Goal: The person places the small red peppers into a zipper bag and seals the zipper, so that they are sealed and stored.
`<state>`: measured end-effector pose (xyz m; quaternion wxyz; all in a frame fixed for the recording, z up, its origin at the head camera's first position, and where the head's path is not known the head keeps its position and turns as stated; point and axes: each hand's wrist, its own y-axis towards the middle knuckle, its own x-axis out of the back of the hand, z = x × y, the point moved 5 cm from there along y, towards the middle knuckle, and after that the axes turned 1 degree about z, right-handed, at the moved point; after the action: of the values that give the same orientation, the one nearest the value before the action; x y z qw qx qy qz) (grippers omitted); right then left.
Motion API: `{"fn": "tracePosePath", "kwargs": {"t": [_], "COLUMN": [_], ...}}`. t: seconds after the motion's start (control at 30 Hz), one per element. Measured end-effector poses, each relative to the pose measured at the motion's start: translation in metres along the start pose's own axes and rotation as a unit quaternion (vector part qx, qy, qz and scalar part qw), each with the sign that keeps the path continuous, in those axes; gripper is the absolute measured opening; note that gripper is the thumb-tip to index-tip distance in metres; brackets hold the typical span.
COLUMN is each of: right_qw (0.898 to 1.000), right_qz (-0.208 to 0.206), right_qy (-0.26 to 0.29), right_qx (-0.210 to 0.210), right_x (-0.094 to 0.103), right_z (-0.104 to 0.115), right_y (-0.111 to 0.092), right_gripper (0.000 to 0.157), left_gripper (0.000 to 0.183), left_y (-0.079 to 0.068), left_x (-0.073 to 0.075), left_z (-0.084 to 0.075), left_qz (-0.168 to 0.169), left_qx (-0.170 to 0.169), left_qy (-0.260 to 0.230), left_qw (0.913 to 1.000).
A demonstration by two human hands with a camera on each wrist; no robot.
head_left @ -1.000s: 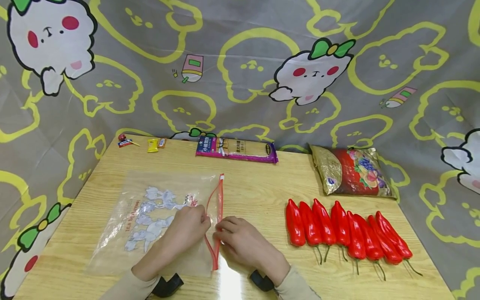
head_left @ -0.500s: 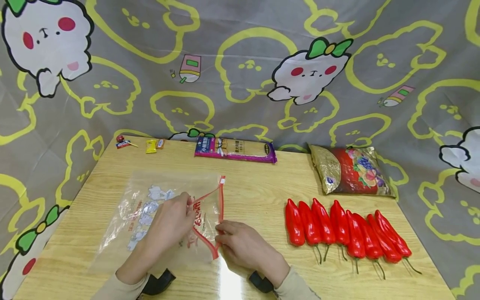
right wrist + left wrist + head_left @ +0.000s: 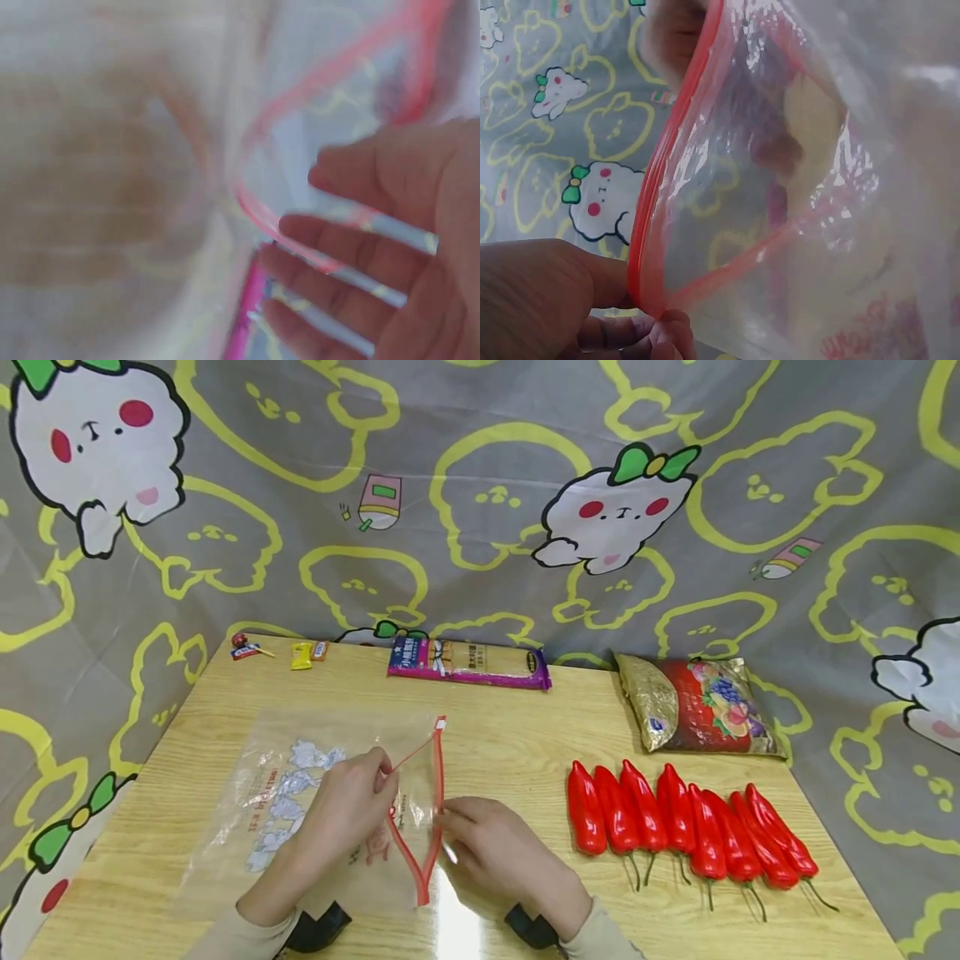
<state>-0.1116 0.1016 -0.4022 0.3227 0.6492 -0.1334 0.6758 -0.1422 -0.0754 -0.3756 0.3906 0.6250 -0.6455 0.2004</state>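
A clear zip bag (image 3: 225,827) with a red zip edge and printed cartoon figures lies on the table, its mouth toward the right. My left hand (image 3: 348,802) pinches one red edge (image 3: 649,225) between thumb and fingers and draws it back, so the mouth gapes. At the other red edge (image 3: 438,777) is my right hand (image 3: 498,847). In the right wrist view its fingers (image 3: 360,247) are extended and the thumb stands apart, beside the blurred red strip. Whether they touch the bag cannot be told.
Several red peppers (image 3: 678,810) lie in a row at the right. Behind them is a gold and red packet (image 3: 705,706). A noodle packet (image 3: 468,662) lies at the back edge, small candies (image 3: 302,655) and a lollipop (image 3: 240,641) farther left.
My left hand has moved left with one red edge, and the bag's mouth has spread wider. My right hand stays by the other edge, shifting slightly right.
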Motion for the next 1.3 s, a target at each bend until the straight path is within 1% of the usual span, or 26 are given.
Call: {"fn": "tracePosePath", "kwargs": {"t": [0.1, 0.17, 0.2, 0.27, 0.33, 0.4, 0.47, 0.5, 0.57, 0.67, 0.8, 0.87, 0.93, 1.03, 1.1, 1.17, 1.23, 1.3], "right_qw": [0.998, 0.992, 0.988, 0.976, 0.959, 0.943, 0.929, 0.923, 0.92, 0.92, 0.92, 0.921, 0.925, 0.938, 0.949, 0.959, 0.967, 0.973], "right_qz": [-0.022, -0.055, -0.077, -0.116, -0.13, -0.117, -0.079, -0.062, -0.038, -0.025, -0.037, -0.044, -0.054, -0.09, -0.12, -0.143, -0.155, -0.155], "right_qy": [-0.026, -0.064, -0.085, -0.124, -0.16, -0.182, -0.192, -0.193, -0.193, -0.196, -0.199, -0.19, -0.174, -0.125, -0.086, -0.05, -0.032, -0.028], "right_qx": [-0.059, -0.09, -0.103, -0.139, -0.193, -0.253, -0.307, -0.326, -0.34, -0.339, -0.335, -0.336, -0.334, -0.31, -0.28, -0.241, -0.202, -0.166], "right_x": [0.015, 0.025, 0.029, 0.039, 0.047, 0.052, 0.053, 0.051, 0.046, 0.038, 0.034, 0.035, 0.038, 0.048, 0.056, 0.061, 0.064, 0.062], "right_z": [-0.013, -0.023, -0.029, -0.04, -0.052, -0.063, -0.07, -0.073, -0.076, -0.077, -0.076, -0.075, -0.074, -0.071, -0.066, -0.059, -0.05, -0.041], "right_y": [-0.012, -0.026, -0.034, -0.052, -0.072, -0.088, -0.1, -0.104, -0.108, -0.109, -0.11, -0.11, -0.108, -0.1, -0.089, -0.076, -0.061, -0.047], "right_gripper": [0.027, 0.024, 0.023, 0.019, 0.019, 0.024, 0.031, 0.033, 0.038, 0.039, 0.037, 0.036, 0.036, 0.034, 0.033, 0.033, 0.032, 0.031], "left_gripper": [0.006, 0.006, 0.006, 0.006, 0.006, 0.006, 0.006, 0.006, 0.006, 0.006, 0.006, 0.006, 0.008, 0.015, 0.02, 0.023, 0.024, 0.024], "left_y": [-0.001, -0.001, -0.002, -0.002, -0.003, -0.003, -0.004, -0.004, -0.004, -0.005, -0.005, -0.004, -0.004, -0.003, -0.002, -0.002, -0.002, -0.003], "left_x": [-0.004, -0.005, -0.006, -0.006, -0.007, -0.007, -0.007, -0.007, -0.007, -0.009, -0.011, -0.012, -0.012, -0.012, -0.013, -0.013, -0.013, -0.013], "left_z": [0.0, 0.001, 0.001, 0.001, 0.001, 0.002, 0.002, 0.002, 0.002, 0.002, 0.001, -0.001, -0.002, -0.004, -0.004, -0.004, -0.004, -0.005], "left_qz": [0.01, 0.014, 0.015, 0.014, 0.017, 0.02, 0.026, 0.029, 0.031, 0.04, 0.045, 0.04, 0.037, 0.039, 0.044, 0.049, 0.051, 0.05], "left_qx": [0.012, 0.015, 0.016, 0.013, 0.013, 0.015, 0.019, 0.02, 0.022, 0.029, 0.029, 0.021, 0.012, 0.005, 0.005, 0.01, 0.012, 0.01], "left_qy": [-0.007, -0.006, -0.006, -0.002, 0.0, -0.001, -0.006, -0.009, -0.013, -0.026, -0.033, -0.026, -0.021, -0.025, -0.032, -0.038, -0.037, -0.028], "left_qw": [0.9998, 0.9998, 0.9997, 0.9998, 0.9998, 0.9997, 0.9995, 0.9994, 0.9992, 0.9984, 0.9981, 0.9986, 0.999, 0.9989, 0.9985, 0.998, 0.9979, 0.9983]}}
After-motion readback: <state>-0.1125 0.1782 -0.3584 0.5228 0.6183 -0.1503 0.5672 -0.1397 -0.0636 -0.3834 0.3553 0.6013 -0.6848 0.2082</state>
